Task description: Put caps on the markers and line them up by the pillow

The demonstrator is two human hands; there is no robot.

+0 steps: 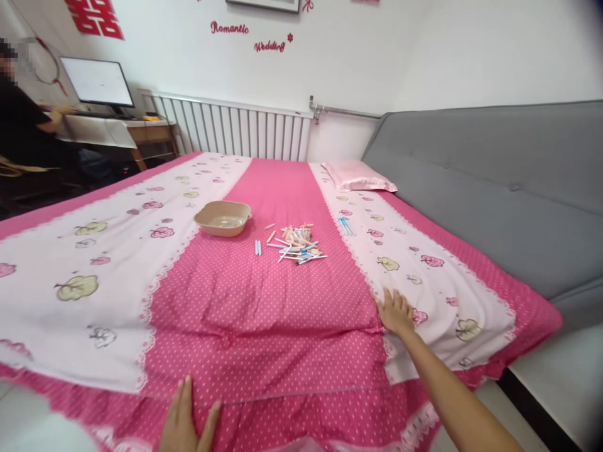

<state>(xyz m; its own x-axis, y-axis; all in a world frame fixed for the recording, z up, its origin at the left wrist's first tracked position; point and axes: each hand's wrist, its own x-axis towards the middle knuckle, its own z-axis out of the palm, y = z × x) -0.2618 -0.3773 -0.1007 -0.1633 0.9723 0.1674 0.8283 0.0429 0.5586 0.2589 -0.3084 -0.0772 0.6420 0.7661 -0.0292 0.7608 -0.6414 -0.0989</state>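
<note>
My left hand (pixel 183 422) rests on the near edge of a pink and white bed sheet (pixel 264 370), its fingers stretched out and holding nothing. Farther out on the right, my right hand (pixel 396 311) lies flat with spread fingers where the pink part meets the white one. Beyond both hands, a heap of thin sticks (pixel 301 243), white, blue and peach, lies mid-bed; their exact kind is too small to tell. Two pale blue sticks (pixel 258 247) lie left of the heap, several bright blue ones (pixel 346 226) to its right. A beige plastic basin (pixel 223 229) stands left of them.
A pink pillow (pixel 360 176) lies at the far right, beside the grey padded headboard (pixel 494 188). Metal railings (pixel 235 129) run along the back wall. At the far left, a person in dark clothes (pixel 23 125) sits at a desk with a monitor (pixel 98 81).
</note>
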